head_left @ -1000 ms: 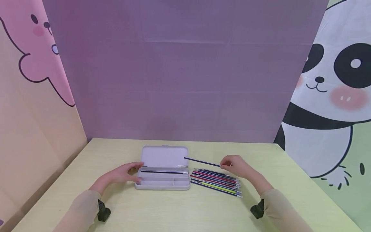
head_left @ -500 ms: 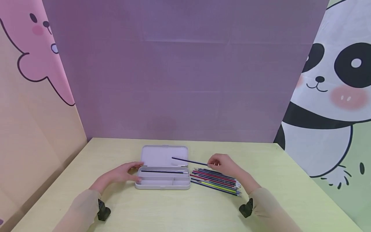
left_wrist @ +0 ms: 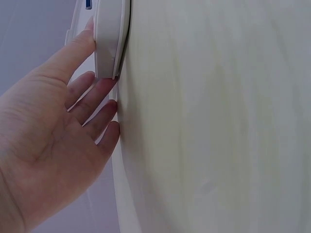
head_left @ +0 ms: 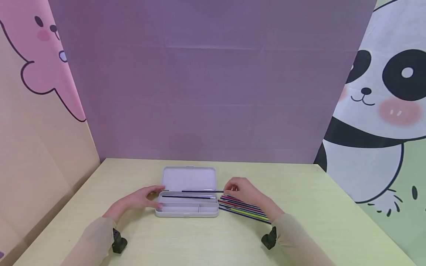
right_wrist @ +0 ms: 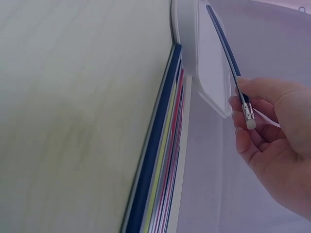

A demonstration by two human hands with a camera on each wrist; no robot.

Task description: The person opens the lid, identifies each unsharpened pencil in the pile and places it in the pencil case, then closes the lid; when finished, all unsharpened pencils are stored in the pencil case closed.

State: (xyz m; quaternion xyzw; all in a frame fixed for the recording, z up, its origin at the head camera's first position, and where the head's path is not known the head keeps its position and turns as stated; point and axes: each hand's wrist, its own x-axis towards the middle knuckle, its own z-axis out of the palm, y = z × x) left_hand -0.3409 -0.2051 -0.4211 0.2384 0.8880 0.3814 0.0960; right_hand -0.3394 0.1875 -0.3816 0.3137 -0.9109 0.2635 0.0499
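Observation:
A white pencil case (head_left: 176, 214) lies with its lid (head_left: 189, 177) folded back on the table. My left hand (head_left: 144, 198) holds its left end, thumb toward the front corner and fingers toward the hinge side. One dark pencil (head_left: 186, 197) rests in the long rear compartment; the front compartments hold nothing. My right hand (head_left: 242, 189) pinches a dark blue pencil (head_left: 201, 191) near its eraser end. That pencil is level over the hinge line, its far end pointing left. In the right wrist view, a white eraser (right_wrist: 250, 124) sticks out below the thumb.
A row of several pencils (head_left: 241, 211), dark blue, red and yellow, lies right of the case, partly under my right forearm. Wooden table (head_left: 186, 244) extends in front. A purple backdrop (head_left: 213, 92) stands behind the table's far edge.
My right hand has carried the dark blue pencil left, from above the pencil row to over the case's hinge, turning it nearly parallel with the case. The left hand stays put.

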